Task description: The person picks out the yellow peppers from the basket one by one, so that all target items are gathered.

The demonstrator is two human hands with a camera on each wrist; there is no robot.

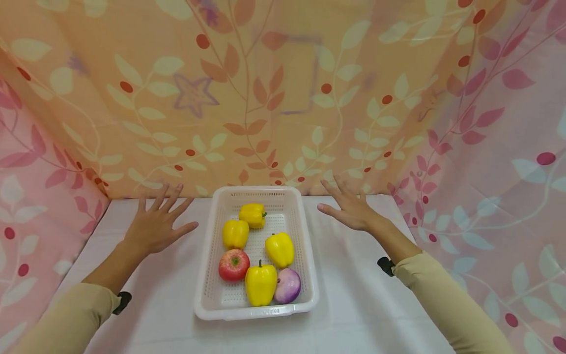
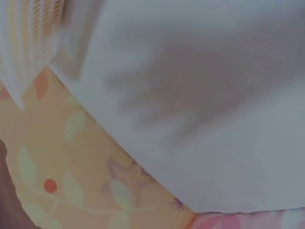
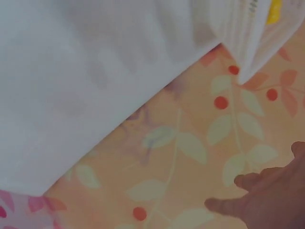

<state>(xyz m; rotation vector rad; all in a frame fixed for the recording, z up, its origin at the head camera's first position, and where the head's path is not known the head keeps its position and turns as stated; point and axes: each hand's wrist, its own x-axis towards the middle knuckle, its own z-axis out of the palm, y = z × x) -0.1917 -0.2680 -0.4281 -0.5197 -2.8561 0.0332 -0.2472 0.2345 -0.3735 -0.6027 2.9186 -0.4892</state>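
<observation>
A white plastic basket (image 1: 203,275) stands on the table in the head view. Inside it lie several yellow bell peppers (image 1: 261,285), a red apple (image 1: 234,265) and a purple-and-white round vegetable (image 1: 288,286), perhaps an onion or eggplant. To the basket's left my left hand (image 1: 155,228) hovers with fingers spread, holding nothing. On the other side my right hand (image 1: 351,209) is held out over the table, fingers extended, also holding nothing. Both hands are apart from the basket. Part of the right hand (image 3: 271,200) shows in the right wrist view.
White cloth covers the table (image 1: 345,305). Patterned fabric (image 1: 283,98) with leaves and red dots hangs behind it and along both sides. The left hand's shadow falls on the white cloth (image 2: 248,157) in the left wrist view. Dark bands sit at both sleeve cuffs.
</observation>
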